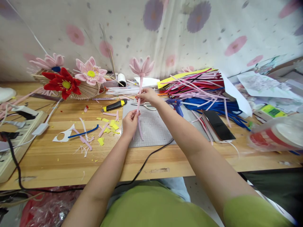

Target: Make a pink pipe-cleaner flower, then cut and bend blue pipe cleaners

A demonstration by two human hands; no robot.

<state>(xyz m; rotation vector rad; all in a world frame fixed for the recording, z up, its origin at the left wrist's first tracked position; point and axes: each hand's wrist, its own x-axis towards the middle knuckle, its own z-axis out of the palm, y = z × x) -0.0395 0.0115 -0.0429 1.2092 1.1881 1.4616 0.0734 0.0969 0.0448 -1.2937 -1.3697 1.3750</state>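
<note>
A pink pipe-cleaner flower (pixel 141 66) stands upright before me, its long fuzzy stem running down between both hands. My right hand (pixel 148 96) pinches the stem partway below the petals. Lower down, my left hand (pixel 130 123) has its fingers closed round the same stem. Loose pink ends hang beneath it over the grey cutting mat (pixel 156 132). Behind my right hand lie scissors (pixel 149 107), partly hidden. A blue glue gun (pixel 175 106) rests just right of my right wrist.
Finished red (pixel 63 83) and pink flowers (pixel 91 71) sit at the back left. Yellow scraps (pixel 113 125) and a utility knife (pixel 115 105) lie left of the mat. Bundled pipe cleaners (pixel 196 85), a phone (pixel 219 125) and a plastic cup (pixel 276 134) are right. A black cable (pixel 144 167) crosses the table's front.
</note>
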